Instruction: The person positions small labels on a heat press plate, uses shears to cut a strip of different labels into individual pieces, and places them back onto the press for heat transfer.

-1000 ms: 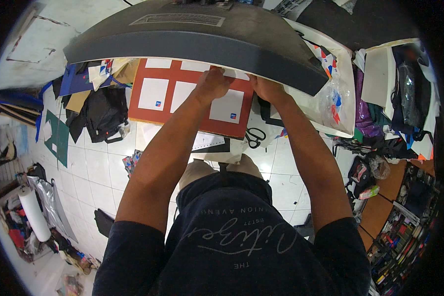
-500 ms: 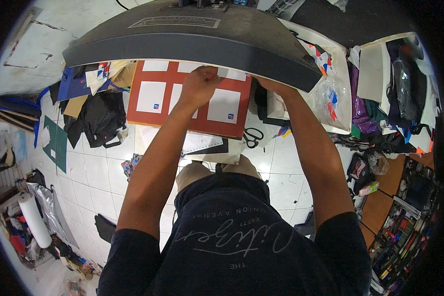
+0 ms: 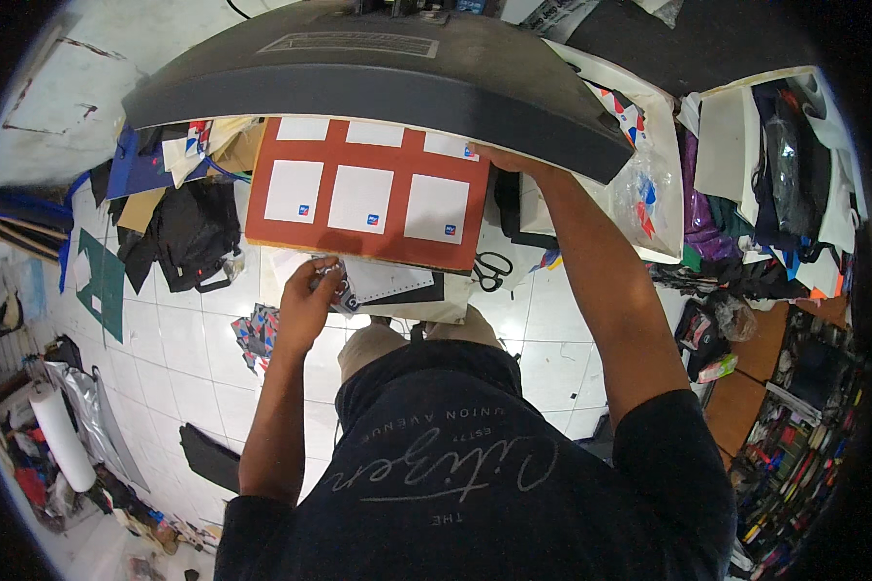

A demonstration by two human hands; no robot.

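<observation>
Under the dark upper plate of a heat press (image 3: 378,92) lies a reddish-brown pad (image 3: 358,247) bearing several white squares (image 3: 295,184). Small blue-and-red printed marks (image 3: 373,220) sit near the squares' lower right corners. My left hand (image 3: 312,295) is just in front of the pad's near edge, its fingers pinching a small, see-through piece of film (image 3: 347,298). At the far right of the pad, my right hand (image 3: 509,160) reaches in beneath the plate, fingertips close to a mark on a far square. The plate's edge partly hides its fingers.
Black scissors (image 3: 492,271) lie right of the pad's near corner. White paper (image 3: 397,278) rests below the pad's front edge. A black bag (image 3: 196,232) is at the left. Small printed pieces (image 3: 257,337) lie in a pile, and white bins (image 3: 664,237) hold materials at right.
My left hand has drawn back from over the pad to its near edge, now with the film piece in its fingers. The right hand stays at the pad's far right, slightly further left.
</observation>
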